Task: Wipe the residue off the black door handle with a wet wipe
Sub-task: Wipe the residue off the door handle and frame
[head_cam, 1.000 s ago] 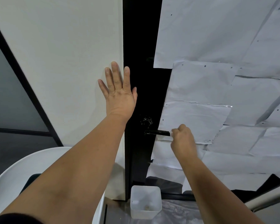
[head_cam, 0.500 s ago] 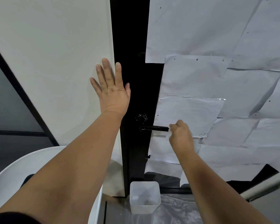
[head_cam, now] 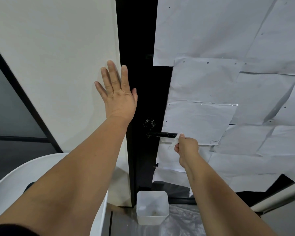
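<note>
Since a moment ago the right hand (head_cam: 187, 147) has slid off the handle (head_cam: 162, 134) tip, pinching the wipe (head_cam: 175, 141) just beyond it; left hand (head_cam: 117, 92) lies flat on the wall (head_cam: 58, 65); white smears remain inboard of the grip near the door; wrap and drag again, I judge

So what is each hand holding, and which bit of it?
The right hand pinches a crumpled wet wipe by its bunched lower part, at the black door handle's tip. The left hand holds nothing; it rests flat on the wall.
</note>
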The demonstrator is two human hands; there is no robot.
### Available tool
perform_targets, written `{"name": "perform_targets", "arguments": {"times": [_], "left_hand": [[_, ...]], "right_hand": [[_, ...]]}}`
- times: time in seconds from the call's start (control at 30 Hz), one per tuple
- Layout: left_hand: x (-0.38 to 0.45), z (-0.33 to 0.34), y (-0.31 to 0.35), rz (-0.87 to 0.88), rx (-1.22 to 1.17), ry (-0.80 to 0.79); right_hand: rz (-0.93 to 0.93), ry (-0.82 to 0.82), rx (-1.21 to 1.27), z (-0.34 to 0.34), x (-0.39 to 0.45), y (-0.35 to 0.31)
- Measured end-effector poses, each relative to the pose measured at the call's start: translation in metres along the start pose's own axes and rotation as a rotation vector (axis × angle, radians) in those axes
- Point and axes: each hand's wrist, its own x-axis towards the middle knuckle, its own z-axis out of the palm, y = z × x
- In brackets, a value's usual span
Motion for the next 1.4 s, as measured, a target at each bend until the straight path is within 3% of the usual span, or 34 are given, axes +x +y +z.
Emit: {"name": "perform_targets", "arguments": {"times": [0.13,0.27,0.4,0.53,0.67,0.83,1.07,1.23,1.4], "left_hand": [[0.001,0.000,-0.001,0.000,0.000,0.000],[0.000,-0.002,0.001,-0.001,0.000,-0.011],[0.000,-0.002,0.000,-0.002,0.007,-0.009],[0.000,-0.002,0.000,0.002,0.006,-0.011],[0.000,-0.002,0.000,0.007,-0.001,-0.010],[0.001,-0.001,-0.001,0.015,-0.009,0.007],[0.000,-0.001,0.000,0.014,-0.006,0.007],[0.000,-0.001,-0.001,0.012,-0.006,-0.007],[-0.001,0.001,-0.001,0.011,-0.002,0.005]], "right_hand": [[0.146,-0.056,0.149,-0.003,-0.005,0.006],[0.152,-0.078,0.332,0.000,-0.009,0.004],[0.165,-0.187,0.272,0.015,-0.019,0.005],[0.199,-0.144,0.361,0.011,-0.015,0.008],[0.184,-0.210,0.367,0.013,-0.019,0.005],[0.190,-0.128,0.429,0.005,-0.015,0.008],[0.166,-0.196,0.354,0.030,-0.025,0.012],[0.158,-0.090,0.421,0.020,-0.017,0.005],[0.058,-0.121,0.133,0.022,-0.024,0.010]]}}
